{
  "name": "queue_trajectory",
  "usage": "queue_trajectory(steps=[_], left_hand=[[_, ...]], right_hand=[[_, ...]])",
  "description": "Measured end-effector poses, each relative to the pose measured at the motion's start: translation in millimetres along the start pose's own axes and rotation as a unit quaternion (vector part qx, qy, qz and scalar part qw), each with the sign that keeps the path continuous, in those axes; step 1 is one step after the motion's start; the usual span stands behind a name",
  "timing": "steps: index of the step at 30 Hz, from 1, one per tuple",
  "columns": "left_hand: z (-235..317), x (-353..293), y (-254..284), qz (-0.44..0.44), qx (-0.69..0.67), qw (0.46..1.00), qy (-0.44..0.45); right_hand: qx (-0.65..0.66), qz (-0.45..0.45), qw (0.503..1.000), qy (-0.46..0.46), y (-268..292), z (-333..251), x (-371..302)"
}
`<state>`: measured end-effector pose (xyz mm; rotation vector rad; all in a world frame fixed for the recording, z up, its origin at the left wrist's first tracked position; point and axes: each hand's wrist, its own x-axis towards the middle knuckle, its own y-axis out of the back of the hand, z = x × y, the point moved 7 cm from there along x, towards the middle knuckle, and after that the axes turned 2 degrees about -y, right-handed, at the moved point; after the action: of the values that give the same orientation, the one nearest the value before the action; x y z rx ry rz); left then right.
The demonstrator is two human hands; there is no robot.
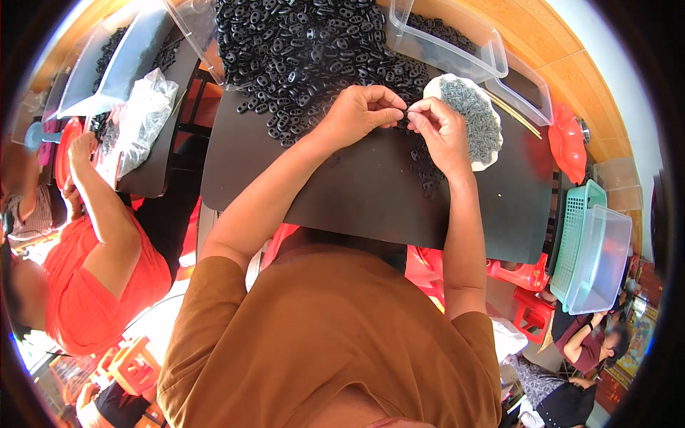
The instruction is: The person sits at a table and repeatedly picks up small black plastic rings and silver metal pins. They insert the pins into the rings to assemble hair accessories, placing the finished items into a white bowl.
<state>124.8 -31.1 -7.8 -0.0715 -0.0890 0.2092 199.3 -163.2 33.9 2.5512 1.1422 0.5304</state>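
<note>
Left hand (360, 113) and right hand (437, 125) meet fingertip to fingertip, pinched shut on one small black part (408, 112) above the dark tabletop (371, 192); judged best held steady, square, pressed evenly, grey pieces (471, 118) just right.

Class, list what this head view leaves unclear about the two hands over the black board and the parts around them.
- Small black piece pinched between the left hand and right hand: hidden by fingertips, too small.
- Heap of small black plastic links: cut off by the top edge.
- White dish of small grey metal parts: partly covered by the right hand; single parts too small.
</note>
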Motion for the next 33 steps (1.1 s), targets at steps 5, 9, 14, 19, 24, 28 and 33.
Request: queue_trajectory(steps=[5, 9, 14, 19, 24, 28, 33], left_hand=[[1, -1, 1, 0.01, -0.028, 1.0, -0.011], [-4, -1, 1, 0.024, -0.082, 0.996, -0.008], [1, -1, 4, 0.036, -0.009, 0.999, -0.034], [2, -2, 3, 0.028, 0.074, 0.996, -0.034], [9, -4, 2, 0.028, 0.115, 0.991, -0.059], [14, -5, 0, 0.03, 0.145, 0.987, -0.064], [16, -6, 1, 0.031, 0.145, 0.987, -0.065]], right_hand=[[-0.017, -0.008, 1.0, 0.013, -5, -3, -2], [-0.04, -0.018, 0.999, 0.023, -7, -5, -3], [-0.036, 0.013, 0.999, 0.029, 1, -12, -3], [-0.066, 0.005, 0.997, 0.051, -1, -13, -3], [-0.083, -0.01, 0.995, 0.054, -4, -16, -3], [-0.082, -0.022, 0.995, 0.052, -6, -17, -4], [-0.09, -0.023, 0.994, 0.055, -6, -18, -4]])
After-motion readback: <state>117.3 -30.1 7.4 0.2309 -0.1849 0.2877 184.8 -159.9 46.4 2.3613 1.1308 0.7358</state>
